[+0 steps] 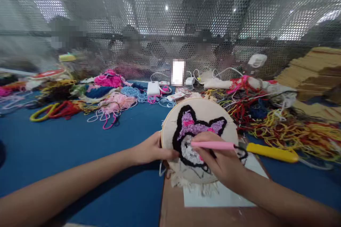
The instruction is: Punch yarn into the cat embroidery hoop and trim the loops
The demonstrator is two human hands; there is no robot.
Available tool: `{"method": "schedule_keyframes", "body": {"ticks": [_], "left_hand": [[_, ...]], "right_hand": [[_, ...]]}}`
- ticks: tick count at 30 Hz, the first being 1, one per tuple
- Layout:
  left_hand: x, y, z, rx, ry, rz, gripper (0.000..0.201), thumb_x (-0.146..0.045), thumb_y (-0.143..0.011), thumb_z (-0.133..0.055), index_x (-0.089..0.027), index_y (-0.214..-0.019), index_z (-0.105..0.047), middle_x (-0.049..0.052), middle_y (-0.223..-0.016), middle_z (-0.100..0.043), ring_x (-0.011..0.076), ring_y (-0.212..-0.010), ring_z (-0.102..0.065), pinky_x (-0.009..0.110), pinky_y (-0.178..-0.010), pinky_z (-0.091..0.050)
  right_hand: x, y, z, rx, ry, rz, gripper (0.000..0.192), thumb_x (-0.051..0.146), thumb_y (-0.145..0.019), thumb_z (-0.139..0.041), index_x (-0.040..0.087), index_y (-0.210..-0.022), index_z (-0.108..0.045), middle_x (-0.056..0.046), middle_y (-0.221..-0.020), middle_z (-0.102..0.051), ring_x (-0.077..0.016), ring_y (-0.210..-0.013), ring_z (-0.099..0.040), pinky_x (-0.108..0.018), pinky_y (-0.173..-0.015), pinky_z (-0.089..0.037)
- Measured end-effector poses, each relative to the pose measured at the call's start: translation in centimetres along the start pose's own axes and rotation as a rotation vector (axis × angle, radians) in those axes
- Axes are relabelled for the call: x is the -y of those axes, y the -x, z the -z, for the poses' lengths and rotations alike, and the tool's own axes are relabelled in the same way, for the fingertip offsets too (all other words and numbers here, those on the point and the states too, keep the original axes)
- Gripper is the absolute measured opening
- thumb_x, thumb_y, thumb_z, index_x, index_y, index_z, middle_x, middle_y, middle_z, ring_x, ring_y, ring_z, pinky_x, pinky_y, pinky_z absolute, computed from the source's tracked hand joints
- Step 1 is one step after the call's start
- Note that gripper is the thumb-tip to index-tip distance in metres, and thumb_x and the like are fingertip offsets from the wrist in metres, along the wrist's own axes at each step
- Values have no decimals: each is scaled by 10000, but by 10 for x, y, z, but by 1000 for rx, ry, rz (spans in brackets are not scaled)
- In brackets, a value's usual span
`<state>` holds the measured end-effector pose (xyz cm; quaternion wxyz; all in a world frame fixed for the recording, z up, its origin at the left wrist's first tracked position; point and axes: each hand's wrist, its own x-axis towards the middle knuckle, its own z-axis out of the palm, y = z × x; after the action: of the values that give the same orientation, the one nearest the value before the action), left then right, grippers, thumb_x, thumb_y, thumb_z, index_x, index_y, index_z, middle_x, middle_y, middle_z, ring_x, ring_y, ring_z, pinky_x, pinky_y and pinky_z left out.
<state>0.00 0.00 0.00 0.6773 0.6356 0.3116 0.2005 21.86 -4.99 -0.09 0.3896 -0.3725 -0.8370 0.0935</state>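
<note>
At lower centre of the frame, a light, stiff-rimmed embroidery hoop (199, 141) with soft yarn is gripped at its left rim, seemingly the firmest hold, by the left hand (150, 149), while a pink punch needle (213, 145) is pinched in the right hand (218, 159).

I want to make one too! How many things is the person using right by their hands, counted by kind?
Round hoops with the fuzzy animal picture: 1, the embroidery hoop, steadied by the left hand.
Pink tools: 1, the pink punch needle, in the right hand.
Yellow-handled tools: 1, the yellow-handled tool lying beside the hoop.
White sheets: 1, the white paper.
Total: 4
</note>
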Motion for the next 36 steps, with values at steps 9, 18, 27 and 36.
{"method": "schedule_keyframes", "body": {"ticks": [9,18,27,36], "left_hand": [[-2,-2,-2,42,108,-31,339,-175,-692,-660,-129,-1022,-599,50,-895,-666,144,-768,-601,272,-729,-503],[0,-2,-1,28,85,-37,394,-184,-679,-671,-108,-1058,-596,98,-965,-664,175,-801,-606,322,-756,-503],[-1,-1,-1,44,84,-40,384,-186,-696,-662,-116,-1066,-593,78,-936,-669,167,-796,-606,309,-753,-501],[1,-1,-1,31,46,-43,354,-185,-694,-659,-111,-1036,-600,65,-897,-664,161,-780,-597,292,-730,-497]], "right_hand": [[0,1,-3,-8,-120,-154,131,212,-877,-455,200,-973,-543,-45,-912,-601,-159,-839,-570,-310,-758,-452],[-1,3,-1,-126,-217,-200,123,194,-871,-465,234,-964,-536,-12,-910,-575,-132,-828,-551,-258,-728,-436],[-2,5,-2,-92,-158,-157,135,176,-877,-452,229,-985,-512,-21,-929,-568,-142,-853,-548,-288,-759,-425],[-1,2,-4,-12,-48,-33,178,171,-865,-477,217,-1033,-517,-35,-952,-596,-165,-923,-542,-329,-830,-423]]}}
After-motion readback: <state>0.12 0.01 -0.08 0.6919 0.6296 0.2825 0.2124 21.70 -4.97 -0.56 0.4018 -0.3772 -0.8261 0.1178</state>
